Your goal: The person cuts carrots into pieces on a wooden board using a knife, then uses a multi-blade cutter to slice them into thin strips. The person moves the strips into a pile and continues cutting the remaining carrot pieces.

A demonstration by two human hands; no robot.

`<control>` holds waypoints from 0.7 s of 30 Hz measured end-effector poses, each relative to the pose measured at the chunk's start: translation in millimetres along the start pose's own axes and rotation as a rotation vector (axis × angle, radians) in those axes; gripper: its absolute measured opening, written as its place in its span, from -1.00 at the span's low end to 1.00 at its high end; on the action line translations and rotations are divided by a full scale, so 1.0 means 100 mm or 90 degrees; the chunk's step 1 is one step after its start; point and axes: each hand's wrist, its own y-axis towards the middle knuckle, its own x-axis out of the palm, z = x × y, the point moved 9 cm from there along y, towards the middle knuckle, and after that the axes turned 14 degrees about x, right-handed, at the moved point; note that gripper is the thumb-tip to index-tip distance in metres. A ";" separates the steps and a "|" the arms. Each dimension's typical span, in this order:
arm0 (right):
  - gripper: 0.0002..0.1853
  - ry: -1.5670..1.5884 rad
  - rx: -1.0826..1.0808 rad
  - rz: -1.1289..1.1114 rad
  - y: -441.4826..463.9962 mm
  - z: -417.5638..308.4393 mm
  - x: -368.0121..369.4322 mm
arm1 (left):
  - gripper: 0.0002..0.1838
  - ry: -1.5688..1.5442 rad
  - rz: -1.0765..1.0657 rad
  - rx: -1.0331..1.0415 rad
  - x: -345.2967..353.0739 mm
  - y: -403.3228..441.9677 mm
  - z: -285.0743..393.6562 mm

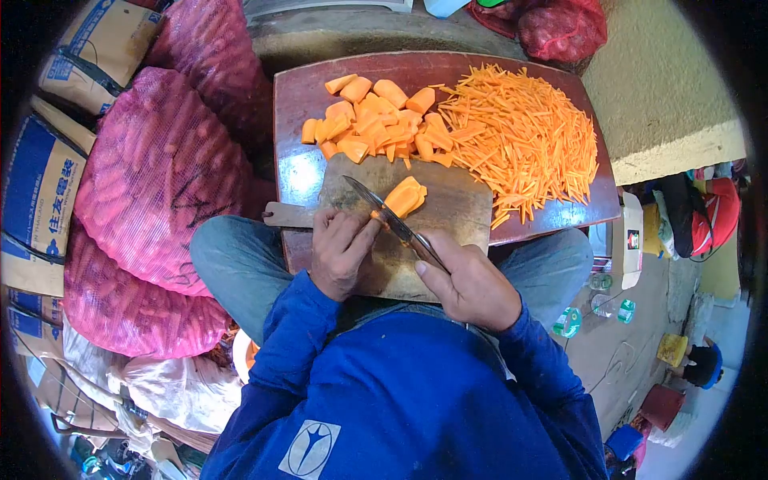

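My right hand [472, 280] grips a kitchen knife [392, 220] by its handle, the blade slanting up to the left over a wooden cutting board [448, 216]. Cut carrot slices [406, 196] lean together on the board just beyond the blade. On the near side of the blade my left hand [340, 250] has its fingers curled and pressed together. A small bit of carrot shows at its fingertips, mostly hidden by the fingers and the knife. The board rests across my lap and the edge of a dark red table [300, 104].
Carrot chunks [372, 120] are heaped beyond the board, beside a large pile of carrot sticks [524, 132]. Pink mesh sacks [164, 176] and cardboard boxes [60, 192] crowd the left. Plastic bottles [602, 304] lie on the floor at right; a concrete ledge [664, 88] stands behind.
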 end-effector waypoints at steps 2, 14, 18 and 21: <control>-0.65 0.004 0.002 0.005 0.05 0.05 0.04 | -0.58 0.022 -0.023 -0.014 -0.02 0.02 -0.02; -0.61 0.041 0.016 -0.016 0.07 0.12 0.01 | -0.60 0.024 -0.015 -0.020 0.03 -0.05 -0.02; -0.60 0.035 0.028 -0.014 -0.04 0.01 -0.07 | -0.59 0.016 -0.014 -0.016 0.01 0.00 0.00; -0.61 0.027 0.033 -0.023 -0.05 0.02 -0.02 | -0.58 0.021 -0.013 -0.012 0.00 -0.01 0.00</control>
